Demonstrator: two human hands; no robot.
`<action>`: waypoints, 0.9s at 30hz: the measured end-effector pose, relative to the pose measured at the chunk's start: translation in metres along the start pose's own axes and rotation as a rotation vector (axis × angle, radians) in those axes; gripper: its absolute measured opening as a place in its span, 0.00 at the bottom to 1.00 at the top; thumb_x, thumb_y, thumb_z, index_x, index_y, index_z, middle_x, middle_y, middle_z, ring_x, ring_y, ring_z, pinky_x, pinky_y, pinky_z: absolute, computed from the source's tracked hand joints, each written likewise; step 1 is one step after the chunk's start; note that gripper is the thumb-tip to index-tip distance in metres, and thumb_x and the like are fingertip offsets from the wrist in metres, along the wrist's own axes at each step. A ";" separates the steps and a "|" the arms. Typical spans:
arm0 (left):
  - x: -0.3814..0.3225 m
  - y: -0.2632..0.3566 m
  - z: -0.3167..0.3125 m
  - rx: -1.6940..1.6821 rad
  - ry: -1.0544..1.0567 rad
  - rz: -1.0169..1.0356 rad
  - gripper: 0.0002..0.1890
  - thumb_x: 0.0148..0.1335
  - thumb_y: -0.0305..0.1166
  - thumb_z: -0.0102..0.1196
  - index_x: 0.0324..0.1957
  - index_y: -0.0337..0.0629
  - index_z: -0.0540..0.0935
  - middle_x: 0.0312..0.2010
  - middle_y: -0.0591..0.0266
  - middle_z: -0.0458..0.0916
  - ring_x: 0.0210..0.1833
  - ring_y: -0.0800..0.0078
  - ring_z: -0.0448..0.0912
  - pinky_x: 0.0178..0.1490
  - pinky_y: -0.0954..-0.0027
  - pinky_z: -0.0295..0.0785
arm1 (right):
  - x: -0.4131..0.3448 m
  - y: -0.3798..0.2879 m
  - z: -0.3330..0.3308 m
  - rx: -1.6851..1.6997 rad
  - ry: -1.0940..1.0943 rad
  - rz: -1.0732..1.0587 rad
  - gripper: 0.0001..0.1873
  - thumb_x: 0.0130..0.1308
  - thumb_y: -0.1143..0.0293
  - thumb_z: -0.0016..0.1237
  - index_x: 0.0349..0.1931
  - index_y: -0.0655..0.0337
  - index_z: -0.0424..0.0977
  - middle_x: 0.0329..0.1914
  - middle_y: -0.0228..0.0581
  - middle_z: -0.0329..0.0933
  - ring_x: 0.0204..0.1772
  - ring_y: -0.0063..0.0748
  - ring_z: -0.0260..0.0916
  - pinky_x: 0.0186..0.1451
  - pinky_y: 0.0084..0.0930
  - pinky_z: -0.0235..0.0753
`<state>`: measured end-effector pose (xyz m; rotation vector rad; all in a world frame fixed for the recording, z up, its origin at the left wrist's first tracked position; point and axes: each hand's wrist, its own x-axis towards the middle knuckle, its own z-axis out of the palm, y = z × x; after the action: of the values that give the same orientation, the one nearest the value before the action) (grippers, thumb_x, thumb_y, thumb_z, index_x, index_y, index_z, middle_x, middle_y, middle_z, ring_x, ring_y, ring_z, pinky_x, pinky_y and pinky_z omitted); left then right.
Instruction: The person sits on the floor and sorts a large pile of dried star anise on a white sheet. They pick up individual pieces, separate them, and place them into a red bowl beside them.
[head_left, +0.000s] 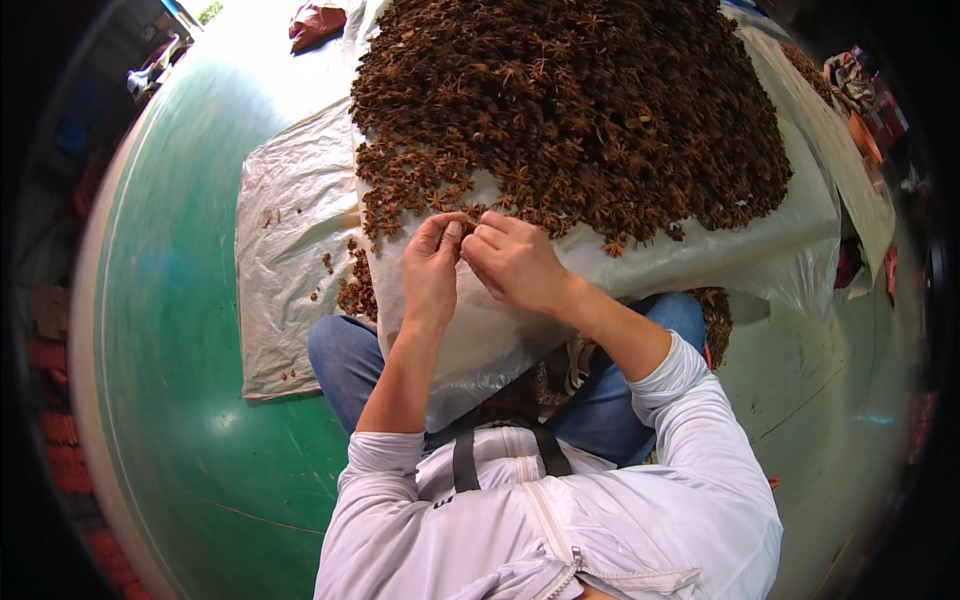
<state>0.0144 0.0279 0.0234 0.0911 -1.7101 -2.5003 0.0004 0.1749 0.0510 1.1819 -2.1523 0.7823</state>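
A wide heap of dried star anise (562, 112) covers most of the white plastic sheet (420, 337) before me. At the heap's near edge my left hand (433, 259) and my right hand (517, 262) meet fingertip to fingertip. Between them is pinched a small dark brown piece of star anise (469, 226), mostly hidden by the fingers. Both hands hold it just above the sheet. Loose single stars lie close beyond my fingertips, and one star (615, 245) sits apart at the near edge to the right.
Left of my knee, more brown star anise (361, 289) lies low down, by a pale woven sheet (292, 217) with scattered bits on the green floor (172, 315). A brown heap or sack (716, 322) is beside my right knee. A red bag (317, 26) stands at the far left.
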 end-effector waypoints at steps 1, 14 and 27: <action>0.004 0.000 -0.003 -0.020 0.015 0.024 0.07 0.70 0.29 0.50 0.42 0.37 0.80 0.34 0.62 0.81 0.35 0.79 0.76 0.40 0.77 0.73 | 0.004 -0.007 -0.002 0.097 -0.007 -0.031 0.07 0.50 0.73 0.50 0.30 0.59 0.71 0.29 0.36 0.71 0.38 0.40 0.71 0.37 0.33 0.76; 0.081 -0.010 -0.073 1.142 0.046 0.651 0.12 0.61 0.22 0.53 0.48 0.41 0.79 0.49 0.55 0.77 0.54 0.53 0.72 0.58 0.58 0.69 | 0.065 0.059 0.040 -0.260 -0.303 0.265 0.10 0.58 0.77 0.47 0.38 0.53 0.79 0.35 0.39 0.77 0.44 0.41 0.75 0.47 0.35 0.79; 0.072 0.005 -0.029 0.669 0.068 0.395 0.18 0.64 0.31 0.57 0.56 0.43 0.76 0.47 0.56 0.78 0.52 0.64 0.76 0.54 0.63 0.72 | 0.057 0.077 0.047 -0.272 -0.012 0.092 0.07 0.54 0.75 0.52 0.34 0.62 0.75 0.38 0.39 0.75 0.47 0.42 0.71 0.49 0.35 0.77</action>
<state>-0.0534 -0.0101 0.0187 -0.0975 -2.1971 -1.5674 -0.1019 0.1446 0.0427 0.9553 -2.2514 0.4998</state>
